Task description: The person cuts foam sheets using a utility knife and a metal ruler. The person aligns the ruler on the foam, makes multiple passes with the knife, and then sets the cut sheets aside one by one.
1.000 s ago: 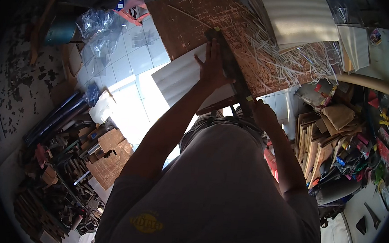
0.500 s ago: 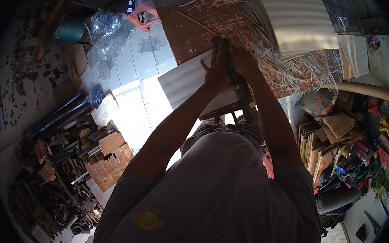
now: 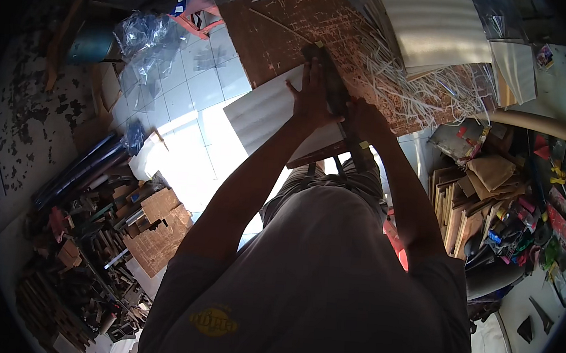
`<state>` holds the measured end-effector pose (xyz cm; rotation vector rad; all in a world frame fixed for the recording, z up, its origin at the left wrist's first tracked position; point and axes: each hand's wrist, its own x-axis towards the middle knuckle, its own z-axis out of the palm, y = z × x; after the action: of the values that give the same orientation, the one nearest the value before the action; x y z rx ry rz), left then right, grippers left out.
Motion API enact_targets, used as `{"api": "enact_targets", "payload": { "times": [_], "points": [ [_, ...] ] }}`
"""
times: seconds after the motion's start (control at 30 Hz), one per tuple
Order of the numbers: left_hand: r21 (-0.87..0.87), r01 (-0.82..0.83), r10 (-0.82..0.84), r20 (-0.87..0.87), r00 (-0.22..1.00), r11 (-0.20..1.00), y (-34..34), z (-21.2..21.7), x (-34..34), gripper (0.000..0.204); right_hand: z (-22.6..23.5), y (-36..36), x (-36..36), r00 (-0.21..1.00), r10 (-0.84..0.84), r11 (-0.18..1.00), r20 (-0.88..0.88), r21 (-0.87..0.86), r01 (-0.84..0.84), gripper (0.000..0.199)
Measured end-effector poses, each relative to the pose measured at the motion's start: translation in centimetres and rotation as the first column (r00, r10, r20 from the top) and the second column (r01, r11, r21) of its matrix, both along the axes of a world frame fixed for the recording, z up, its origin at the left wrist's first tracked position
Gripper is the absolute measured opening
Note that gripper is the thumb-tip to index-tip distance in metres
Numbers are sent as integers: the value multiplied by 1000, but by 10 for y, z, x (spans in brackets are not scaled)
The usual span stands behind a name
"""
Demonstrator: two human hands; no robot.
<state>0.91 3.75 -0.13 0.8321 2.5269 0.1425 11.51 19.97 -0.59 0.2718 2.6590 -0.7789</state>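
Brown worktable (image 3: 273,38) strewn with white strips (image 3: 426,95) — left hand (image 3: 311,100) flat, open on white sheet (image 3: 268,113); right hand (image 3: 366,117) grip unclear.

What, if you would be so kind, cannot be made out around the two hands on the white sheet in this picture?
Head view:
- Right hand: in shadow, its grip unclear.
- Long dark straight tool: too dark to identify; lower end hidden by the hands.
- White ribbed sheet: near edge covered by the left hand and forearm.
- Brown board: cut off at the top edge.
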Motion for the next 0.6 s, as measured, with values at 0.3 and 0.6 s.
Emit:
{"api": "enact_targets", "payload": {
  "times": [0.3, 0.6],
  "points": [
    [36, 4, -4, -17, 1000, 999, 0, -4, 3, 157, 2, 9, 139, 915, -172, 984, 365, 11, 180, 36],
    [140, 19, -17, -12, 1000, 990, -14, -9, 4, 159, 7, 1, 158, 982, -174, 984, 68, -14, 176, 37]
  ]
}}
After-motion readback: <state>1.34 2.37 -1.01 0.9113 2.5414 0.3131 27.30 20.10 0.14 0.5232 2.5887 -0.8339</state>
